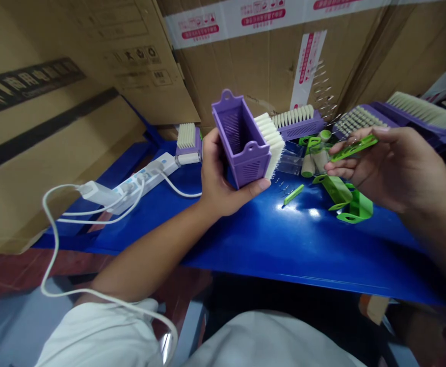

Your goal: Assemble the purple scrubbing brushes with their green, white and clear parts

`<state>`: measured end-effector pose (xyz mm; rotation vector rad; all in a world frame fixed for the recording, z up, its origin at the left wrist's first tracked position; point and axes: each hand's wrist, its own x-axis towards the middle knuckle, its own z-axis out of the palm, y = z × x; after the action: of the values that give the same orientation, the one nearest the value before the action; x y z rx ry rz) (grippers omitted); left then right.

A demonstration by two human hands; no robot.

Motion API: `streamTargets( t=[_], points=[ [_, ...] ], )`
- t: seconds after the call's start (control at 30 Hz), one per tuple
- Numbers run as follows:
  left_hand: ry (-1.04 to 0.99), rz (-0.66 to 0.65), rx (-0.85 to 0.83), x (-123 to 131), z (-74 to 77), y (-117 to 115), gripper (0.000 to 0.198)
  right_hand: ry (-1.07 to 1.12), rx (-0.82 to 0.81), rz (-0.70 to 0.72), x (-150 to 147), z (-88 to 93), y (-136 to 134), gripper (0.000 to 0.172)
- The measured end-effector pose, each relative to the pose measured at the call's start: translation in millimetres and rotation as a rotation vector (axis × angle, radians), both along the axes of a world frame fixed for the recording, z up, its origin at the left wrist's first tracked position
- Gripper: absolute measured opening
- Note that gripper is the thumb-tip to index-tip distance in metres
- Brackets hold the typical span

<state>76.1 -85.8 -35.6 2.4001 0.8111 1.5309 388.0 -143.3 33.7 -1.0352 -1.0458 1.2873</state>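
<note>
Two raised hands, left hand (217,178) gripping purple brush box (241,140), right hand (393,165) pinching green strip (355,148)

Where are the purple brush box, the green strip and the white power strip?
purple brush box (250,164), head view, its slatted end wall.
green strip (355,148), head view, its middle.
white power strip (146,179), head view, its top face.

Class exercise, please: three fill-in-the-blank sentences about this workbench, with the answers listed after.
1. The left hand holds a ____ brush box with white bristles.
2. The right hand pinches a flat ____ plastic strip.
3. The white power strip lies on the ____ table.
Missing words: purple, green, blue.
</note>
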Motion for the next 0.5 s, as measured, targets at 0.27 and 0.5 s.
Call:
streamTargets(
  t=[0.27,0.5],
  points=[
    [0.037,-0.027,0.126,4,5.5,4,0.108,0.009,0.199,-0.105,-14,-5.3,-8,0.037],
    [0.083,-0.105,0.144,5,9.3,0,0.099,-0.099,0.483,-0.332,-15,-4.6,-22,0.03]
  ],
)
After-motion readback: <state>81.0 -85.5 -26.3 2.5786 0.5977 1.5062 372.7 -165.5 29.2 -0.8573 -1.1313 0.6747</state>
